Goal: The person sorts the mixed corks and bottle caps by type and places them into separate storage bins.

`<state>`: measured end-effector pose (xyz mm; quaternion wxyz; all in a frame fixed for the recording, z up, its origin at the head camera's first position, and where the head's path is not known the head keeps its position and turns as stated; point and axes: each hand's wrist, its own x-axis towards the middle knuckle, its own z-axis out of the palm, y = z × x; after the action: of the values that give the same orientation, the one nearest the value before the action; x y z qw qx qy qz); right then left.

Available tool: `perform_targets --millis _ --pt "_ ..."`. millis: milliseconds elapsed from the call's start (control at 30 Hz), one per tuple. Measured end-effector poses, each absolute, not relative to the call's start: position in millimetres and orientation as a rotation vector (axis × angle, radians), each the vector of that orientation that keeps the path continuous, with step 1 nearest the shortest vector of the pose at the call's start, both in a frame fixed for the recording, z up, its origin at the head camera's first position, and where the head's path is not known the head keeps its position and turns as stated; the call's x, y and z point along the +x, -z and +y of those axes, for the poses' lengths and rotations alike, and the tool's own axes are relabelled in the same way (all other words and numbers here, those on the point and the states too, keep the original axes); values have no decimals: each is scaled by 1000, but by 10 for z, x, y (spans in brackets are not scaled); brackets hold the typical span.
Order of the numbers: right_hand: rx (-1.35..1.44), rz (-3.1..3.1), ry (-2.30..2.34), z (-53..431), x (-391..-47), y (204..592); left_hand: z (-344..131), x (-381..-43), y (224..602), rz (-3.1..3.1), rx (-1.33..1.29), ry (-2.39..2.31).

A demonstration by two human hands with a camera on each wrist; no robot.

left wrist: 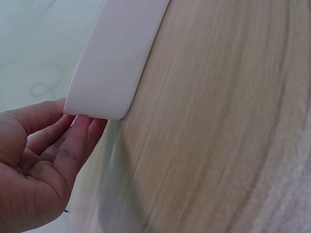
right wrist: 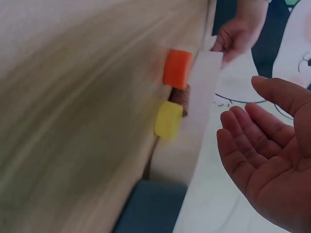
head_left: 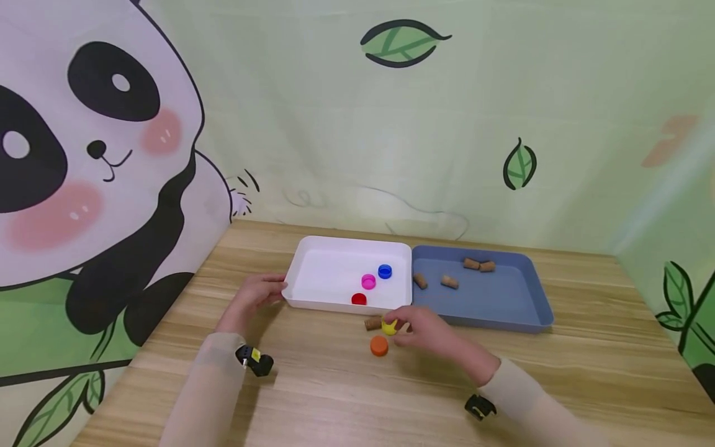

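Note:
At the left end of the white tray (head_left: 321, 303), my left hand (head_left: 257, 297) grips the end wall, fingers against its outside and one digit at the rim. My right hand (head_left: 424, 332) is over the table by the front edge of the tray, fingers spread and holding nothing. In the head view its fingertips overlap a yellow bottle cap (head_left: 389, 328); the right wrist view shows a gap between them and the yellow cap (right wrist: 168, 120). Next to that cap are a brown cork (head_left: 372, 323) and an orange bottle cap (head_left: 379, 346).
Blue (head_left: 385, 271), pink (head_left: 368, 282) and red (head_left: 359, 298) bottle caps lie inside the white tray. Touching its right side is a blue-grey tray (head_left: 497, 304) with several corks (head_left: 449, 282). A patterned cloth wall (head_left: 346, 124) rises behind the wooden table (head_left: 324, 397).

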<state>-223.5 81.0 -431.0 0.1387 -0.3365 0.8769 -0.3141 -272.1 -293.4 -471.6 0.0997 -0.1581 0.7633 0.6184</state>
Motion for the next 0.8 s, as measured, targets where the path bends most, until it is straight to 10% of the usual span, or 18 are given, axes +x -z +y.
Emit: perform_targets --millis 800 --pt "-1023 2570 801 653 -2199 4597 -2925 -2713 4708 2297 -434 -1790"
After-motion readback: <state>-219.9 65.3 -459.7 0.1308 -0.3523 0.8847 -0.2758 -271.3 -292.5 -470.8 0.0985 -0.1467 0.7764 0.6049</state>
